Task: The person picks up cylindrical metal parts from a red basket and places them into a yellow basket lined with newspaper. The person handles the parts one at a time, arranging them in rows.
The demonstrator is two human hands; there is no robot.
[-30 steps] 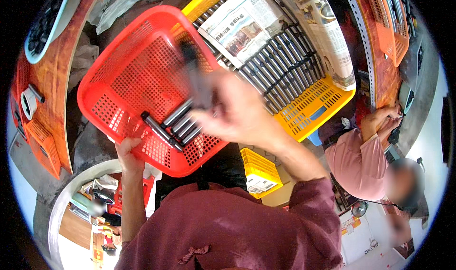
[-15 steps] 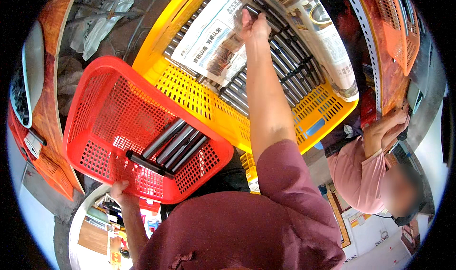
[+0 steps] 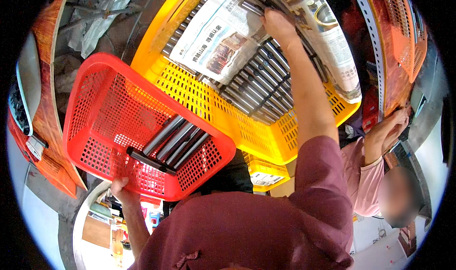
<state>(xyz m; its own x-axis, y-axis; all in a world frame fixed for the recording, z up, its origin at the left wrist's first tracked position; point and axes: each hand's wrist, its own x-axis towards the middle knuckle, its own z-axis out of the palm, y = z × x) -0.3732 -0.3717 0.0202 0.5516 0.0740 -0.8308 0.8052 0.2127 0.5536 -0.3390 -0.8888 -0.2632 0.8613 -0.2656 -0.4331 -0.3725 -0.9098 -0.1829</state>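
Note:
My left hand (image 3: 121,190) grips the near rim of a red perforated plastic basket (image 3: 102,63). Several dark metal rods (image 3: 173,141) lie inside that basket, one of them crosswise at the ends of the others. Beyond it, my right hand (image 3: 281,28) reaches deep into a larger yellow basket (image 3: 164,20). Its fingers are closed around a short shiny metal rod (image 3: 251,7) whose end sticks out to the left; the grip is partly hidden. Rows of similar rods (image 3: 261,77) with dark collars fill the yellow basket, partly covered by newspaper sheets (image 3: 213,37).
A co-worker in a pink shirt (image 3: 368,175) sits at the right with forearms together. Orange baskets (image 3: 399,42) stand on a wooden surface at the upper right. A smaller yellow basket (image 3: 266,172) is below the large one. White plastic (image 3: 90,32) lies at the upper left.
My right hand has shifted rightward within the yellow basket, and its spread fingers have closed on a rod. More rods are uncovered to view beside my arm. My left hand keeps hold of the red basket.

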